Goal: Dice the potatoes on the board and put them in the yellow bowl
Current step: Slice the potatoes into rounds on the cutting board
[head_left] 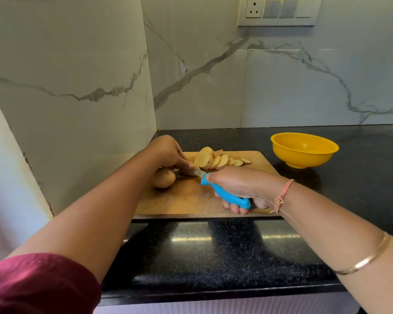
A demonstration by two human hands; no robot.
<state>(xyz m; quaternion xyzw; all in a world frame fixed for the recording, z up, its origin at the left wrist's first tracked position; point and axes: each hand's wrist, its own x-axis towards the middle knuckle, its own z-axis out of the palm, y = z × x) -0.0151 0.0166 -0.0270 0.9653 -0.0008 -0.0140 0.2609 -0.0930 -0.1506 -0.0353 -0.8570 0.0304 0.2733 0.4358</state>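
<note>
Spanning a marble-walled corner [191,91], the black granite counter [213,245] carried a wooden cutting board [186,200]; on it, the left hand [168,152] pinched a tan potato piece [187,172], and the right hand [243,186] had its fingers curled around a blue-handled knife [226,194].

A home kitchen. A black speckled stone table [213,252] with a polished front edge runs into a corner, and the wall [281,87] behind it is clad in large white slabs with grey marble veining. High on that wall is a plate with a socket [254,8] and switches [279,9]. Food work lies on the table: a wooden board [179,198] carrying a potato [163,177], cut slices [213,160] and a blue-handled knife [227,193], with a yellow bowl [304,152] near the board.
</note>
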